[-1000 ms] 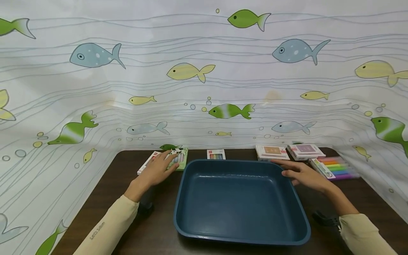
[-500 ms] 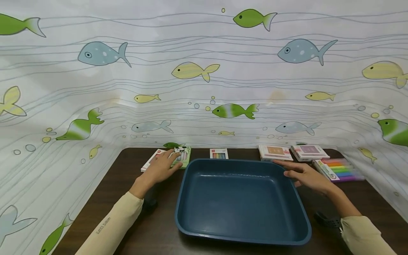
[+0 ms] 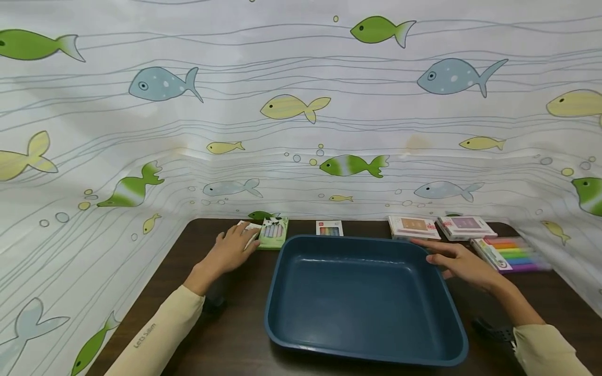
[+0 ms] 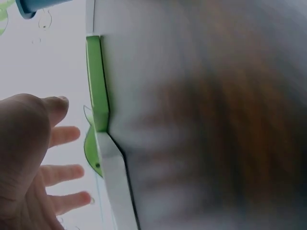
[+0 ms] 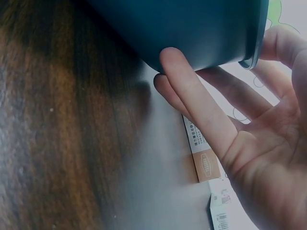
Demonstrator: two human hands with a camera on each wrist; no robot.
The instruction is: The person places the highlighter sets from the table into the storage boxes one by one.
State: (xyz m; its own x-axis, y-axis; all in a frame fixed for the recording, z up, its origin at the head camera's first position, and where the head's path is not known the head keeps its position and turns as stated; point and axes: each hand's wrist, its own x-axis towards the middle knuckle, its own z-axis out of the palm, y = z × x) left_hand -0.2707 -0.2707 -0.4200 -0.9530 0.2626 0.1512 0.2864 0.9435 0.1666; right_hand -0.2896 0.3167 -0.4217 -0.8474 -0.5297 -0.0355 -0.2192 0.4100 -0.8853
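My left hand (image 3: 230,249) hovers over a white box (image 3: 249,226) at the back left, partly hiding it. Its fingers are extended and apart in the left wrist view, close beside the box edges. Just right of it lies a green box (image 3: 274,233) with a cow picture and pale sticks showing. My right hand (image 3: 463,265) holds the far right corner of a deep blue tray (image 3: 367,356). The thumb hooks over the rim, while the fingers (image 5: 192,91) lie along the outside wall in the right wrist view.
Along the back of the dark wooden table (image 3: 226,334) lie a small box of coloured sticks (image 3: 330,228), a box with a brown label (image 3: 414,227) and one with a purple label (image 3: 466,228). Rainbow markers (image 3: 512,254) are at right. A fish-print cloth (image 3: 301,136) hangs behind.
My left hand has shifted left off the green box, uncovering its cow picture, and is now over the white box. The right hand stays at the tray corner. The head view has turned slightly left.
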